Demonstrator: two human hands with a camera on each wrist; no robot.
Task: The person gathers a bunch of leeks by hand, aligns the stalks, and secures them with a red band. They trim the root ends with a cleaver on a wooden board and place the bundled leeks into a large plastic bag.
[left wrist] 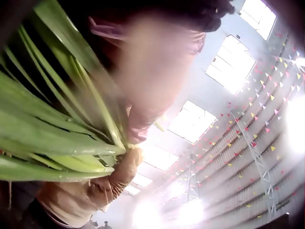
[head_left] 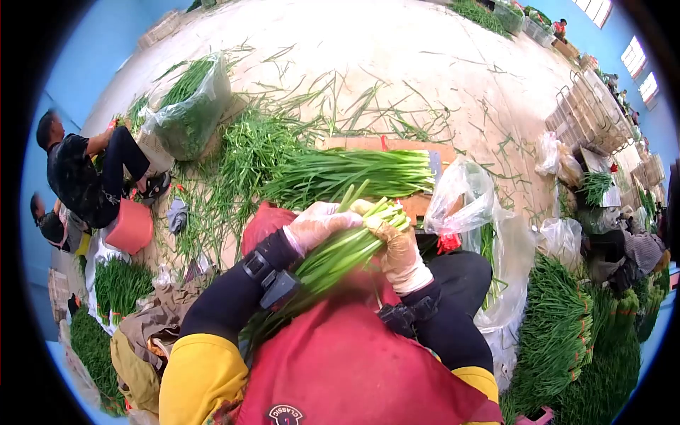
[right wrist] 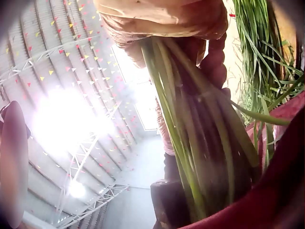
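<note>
In the head view a bunch of green stalks (head_left: 338, 256) lies slanted across the lap, its pale ends up and to the right. The gloved right hand (head_left: 397, 244) grips the bunch near those ends. At the upper left of the bunch is the gloved left hand (head_left: 319, 225), its fingers pinching a few stalks beside the right hand. The left wrist view shows broad leaves (left wrist: 57, 129) with the right hand (left wrist: 112, 186) curled at their ends. In the right wrist view stalks (right wrist: 195, 129) hang below the right hand (right wrist: 167, 21).
Beyond the hands, a pile of greens (head_left: 354, 172) lies on a wooden board (head_left: 418, 205). A clear plastic bag (head_left: 460, 195) with a red tie is to its right. Bundled greens (head_left: 552, 326) are at right. Someone (head_left: 81, 166) sits at left near a pink bucket (head_left: 131, 225).
</note>
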